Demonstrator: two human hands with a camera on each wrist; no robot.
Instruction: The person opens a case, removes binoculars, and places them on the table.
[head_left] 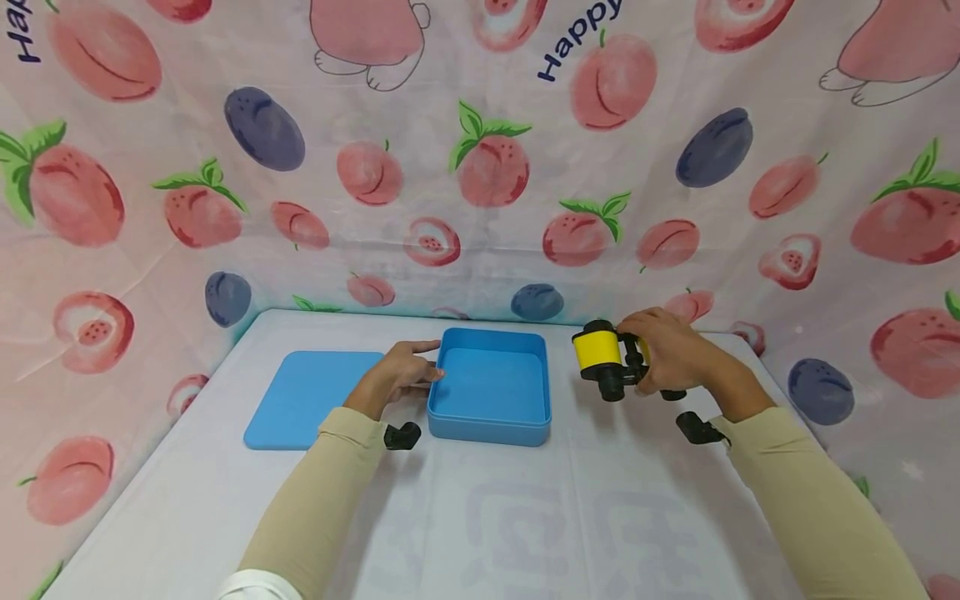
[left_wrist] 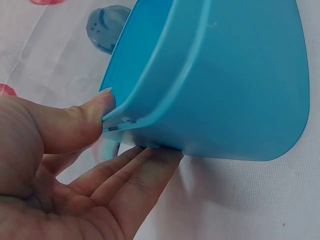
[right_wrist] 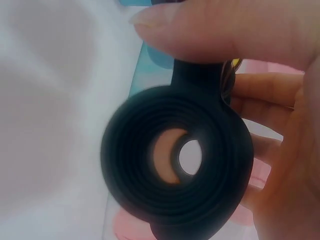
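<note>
Black and yellow binoculars (head_left: 600, 350) are held above the table, right of the blue box, in my right hand (head_left: 671, 350). In the right wrist view a black eyepiece (right_wrist: 125, 155) faces the camera, with the thumb (right_wrist: 225, 30) over the bridge and fingers behind. The blue box (head_left: 489, 429) has no lid on and nothing inside. Its left wall is pinched by my left hand (head_left: 401, 371). The left wrist view shows the thumb (left_wrist: 75, 125) on the rim and the other fingers (left_wrist: 145, 185) against the outer side near the base.
A flat blue lid (head_left: 307, 400) lies on the white tabletop (head_left: 480, 517), left of the box and partly behind the left hand. Behind the table hangs a fruit-printed cloth (head_left: 420, 125). Black wrist mounts (head_left: 402, 436) show at both sleeves.
</note>
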